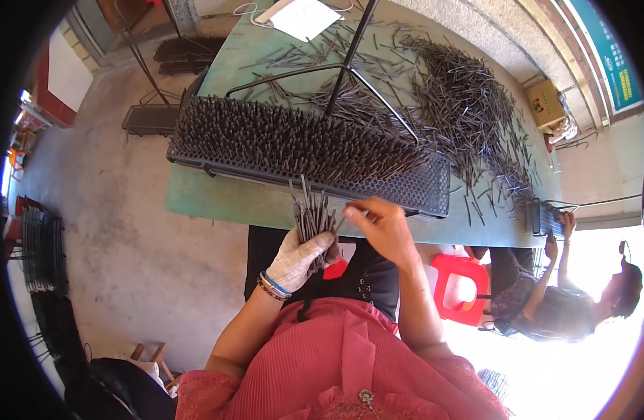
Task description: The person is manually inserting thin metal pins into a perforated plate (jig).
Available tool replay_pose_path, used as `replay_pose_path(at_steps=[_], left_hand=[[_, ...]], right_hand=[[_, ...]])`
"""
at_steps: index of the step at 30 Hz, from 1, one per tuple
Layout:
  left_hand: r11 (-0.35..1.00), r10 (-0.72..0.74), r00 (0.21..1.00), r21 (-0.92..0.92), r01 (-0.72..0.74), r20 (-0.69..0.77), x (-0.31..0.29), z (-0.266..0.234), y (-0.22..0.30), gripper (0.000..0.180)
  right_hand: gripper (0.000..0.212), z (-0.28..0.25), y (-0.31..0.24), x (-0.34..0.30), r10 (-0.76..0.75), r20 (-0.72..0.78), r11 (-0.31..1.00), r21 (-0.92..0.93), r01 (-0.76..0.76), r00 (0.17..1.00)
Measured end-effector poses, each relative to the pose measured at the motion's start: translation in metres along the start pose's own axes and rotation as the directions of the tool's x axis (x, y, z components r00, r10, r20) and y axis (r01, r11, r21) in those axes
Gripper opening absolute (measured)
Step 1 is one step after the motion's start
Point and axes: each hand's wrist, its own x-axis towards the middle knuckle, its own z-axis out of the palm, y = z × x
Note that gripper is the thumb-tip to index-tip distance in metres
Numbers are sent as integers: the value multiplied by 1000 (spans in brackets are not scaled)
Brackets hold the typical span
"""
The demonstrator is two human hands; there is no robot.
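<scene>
My gloved left hand (301, 260) is wrapped round an upright bundle of thin dark rods (312, 218), their tips fanning out above the fist. At the bundle's right side, my bare right hand (383, 229) has thumb and forefinger pinched on what looks like a single rod. Just beyond both hands lies a long black perforated tray (430, 187) with a tall wire handle (350, 68). Densely packed upright rods (287, 143) fill most of its holes. Bare holes show at its right end and along part of the near edge.
Loose rods (469, 98) are heaped across the green table (217, 197). White paper (304, 19) lies at the far edge. A co-worker (560, 301) handles another tray (539, 218) at the right, near a red stool (444, 290). More trays (150, 120) stand on the floor at left.
</scene>
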Motion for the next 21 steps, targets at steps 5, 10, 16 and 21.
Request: replay_pose_path(at_steps=[5,10,16,21], left_hand=[[998,-6,1000,68,6,-4,2,6,5,29],[992,-36,999,117,40,-30,1,11,4,26],[999,-40,991,6,41,-131,1,0,-2,30],[999,-42,999,17,42,33,1,-5,1,33]], right_hand=[[20,17,8,-9,40,82,942,329,-65,996],[20,19,18,-7,238,123,828,493,-267,964],[18,1,8,15,64,-235,903,427,44,970],[18,6,16,47,-138,-404,950,204,235,904]])
